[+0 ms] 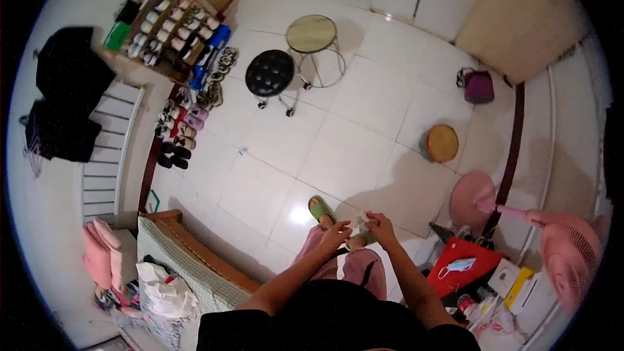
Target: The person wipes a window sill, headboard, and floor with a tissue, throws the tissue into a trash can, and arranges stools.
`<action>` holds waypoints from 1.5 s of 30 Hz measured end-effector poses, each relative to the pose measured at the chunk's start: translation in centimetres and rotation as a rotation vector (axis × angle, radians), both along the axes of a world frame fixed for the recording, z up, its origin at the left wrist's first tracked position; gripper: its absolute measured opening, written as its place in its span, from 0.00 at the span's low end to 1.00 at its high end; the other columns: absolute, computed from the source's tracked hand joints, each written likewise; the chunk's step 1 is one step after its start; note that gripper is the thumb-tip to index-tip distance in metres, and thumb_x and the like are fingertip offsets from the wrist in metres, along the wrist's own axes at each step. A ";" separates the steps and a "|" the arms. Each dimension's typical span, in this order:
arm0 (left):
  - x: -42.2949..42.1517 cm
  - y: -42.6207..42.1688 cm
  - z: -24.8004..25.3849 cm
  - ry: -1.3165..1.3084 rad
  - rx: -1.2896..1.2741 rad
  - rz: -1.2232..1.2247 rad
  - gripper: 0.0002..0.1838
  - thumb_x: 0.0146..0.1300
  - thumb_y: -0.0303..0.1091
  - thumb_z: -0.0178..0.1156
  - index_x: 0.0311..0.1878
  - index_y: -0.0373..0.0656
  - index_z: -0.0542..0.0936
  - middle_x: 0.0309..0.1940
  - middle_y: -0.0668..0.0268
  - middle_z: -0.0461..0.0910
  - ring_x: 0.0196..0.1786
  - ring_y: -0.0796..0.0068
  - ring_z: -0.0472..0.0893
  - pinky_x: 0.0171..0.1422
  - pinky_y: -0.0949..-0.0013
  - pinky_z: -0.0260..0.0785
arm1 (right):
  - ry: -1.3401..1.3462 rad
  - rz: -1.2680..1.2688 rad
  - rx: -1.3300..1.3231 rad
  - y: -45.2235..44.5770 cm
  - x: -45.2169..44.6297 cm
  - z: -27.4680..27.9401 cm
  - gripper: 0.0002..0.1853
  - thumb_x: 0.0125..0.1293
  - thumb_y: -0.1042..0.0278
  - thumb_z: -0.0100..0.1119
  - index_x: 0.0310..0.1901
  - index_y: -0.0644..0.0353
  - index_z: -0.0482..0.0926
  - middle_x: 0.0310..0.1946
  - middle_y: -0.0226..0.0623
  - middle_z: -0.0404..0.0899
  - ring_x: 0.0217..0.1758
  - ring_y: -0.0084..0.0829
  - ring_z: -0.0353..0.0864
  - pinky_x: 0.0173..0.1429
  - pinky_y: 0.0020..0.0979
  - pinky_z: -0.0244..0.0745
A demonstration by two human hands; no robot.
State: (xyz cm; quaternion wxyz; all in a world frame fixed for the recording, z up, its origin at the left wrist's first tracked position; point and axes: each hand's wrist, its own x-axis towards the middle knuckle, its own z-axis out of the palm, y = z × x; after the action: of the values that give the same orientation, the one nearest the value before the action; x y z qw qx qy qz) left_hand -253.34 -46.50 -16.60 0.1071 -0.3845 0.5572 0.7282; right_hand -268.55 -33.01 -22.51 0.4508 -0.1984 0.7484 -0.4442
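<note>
In front of my body, over my legs, both hands are raised close together. Between them is a small white crumpled piece (pixel 359 222), thin like tissue or paper; its exact kind is too small to make out. The fingers of my right hand (pixel 379 227) are bent and pinched on its right side. My left hand (pixel 336 235) has its fingers curled at the left edge of the white piece. Below the hands show pink trousers (pixel 365 268) and a green slipper (pixel 318 207) on the tiled floor.
A bed (pixel 208 263) stands at left, a pink fan (pixel 565 247) and red-covered box (pixel 458 263) at right. Ahead are a black wheeled stool (pixel 270 74), a round stool (pixel 312 34), a low orange-topped seat (pixel 442 143), a purple bag (pixel 479 89) and a shoe rack (pixel 170 23).
</note>
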 end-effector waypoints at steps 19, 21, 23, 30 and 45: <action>9.0 -25.1 1.0 0.213 0.171 0.871 0.07 0.61 0.32 0.62 0.36 0.39 0.77 0.23 0.72 0.76 0.24 0.83 0.71 0.29 0.77 0.64 | -0.416 0.232 -0.006 -31.6 8.3 4.9 0.22 0.61 0.57 0.60 0.54 0.56 0.75 0.40 0.36 0.79 0.39 0.25 0.76 0.46 0.28 0.71; 9.0 -26.5 1.0 0.220 0.144 0.915 0.07 0.62 0.33 0.61 0.36 0.40 0.76 0.23 0.72 0.76 0.24 0.83 0.72 0.29 0.78 0.65 | -0.381 0.341 -0.067 -34.6 7.7 5.0 0.21 0.62 0.60 0.60 0.54 0.61 0.74 0.41 0.34 0.78 0.40 0.24 0.76 0.44 0.29 0.72; 9.1 -28.6 0.9 0.182 0.166 0.956 0.07 0.62 0.33 0.61 0.37 0.39 0.76 0.25 0.71 0.76 0.25 0.82 0.73 0.30 0.77 0.66 | -0.470 0.341 -0.078 -36.9 7.3 2.5 0.20 0.62 0.62 0.60 0.53 0.64 0.74 0.40 0.33 0.78 0.40 0.25 0.75 0.43 0.29 0.72; 7.8 -33.7 1.6 0.238 0.256 1.262 0.05 0.65 0.30 0.57 0.39 0.38 0.75 0.30 0.67 0.77 0.30 0.77 0.77 0.36 0.72 0.73 | -0.700 0.348 0.036 -47.5 5.9 5.8 0.16 0.62 0.66 0.56 0.51 0.63 0.75 0.40 0.35 0.77 0.40 0.26 0.76 0.42 0.26 0.71; 20.7 -37.3 1.9 0.246 0.159 1.637 0.23 0.58 0.32 0.63 0.55 0.38 0.66 0.44 0.64 0.74 0.41 0.75 0.77 0.39 0.70 0.75 | -0.324 1.073 -0.015 -57.9 22.6 4.2 0.10 0.65 0.66 0.56 0.41 0.64 0.77 0.34 0.31 0.78 0.38 0.21 0.75 0.45 0.24 0.70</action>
State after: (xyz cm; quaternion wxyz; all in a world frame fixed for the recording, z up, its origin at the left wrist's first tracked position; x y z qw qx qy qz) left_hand -232.68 -83.80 -14.73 -0.4914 -0.5773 0.0561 0.6497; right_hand -245.96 -90.90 -18.33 0.7214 -0.4838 0.4605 -0.1829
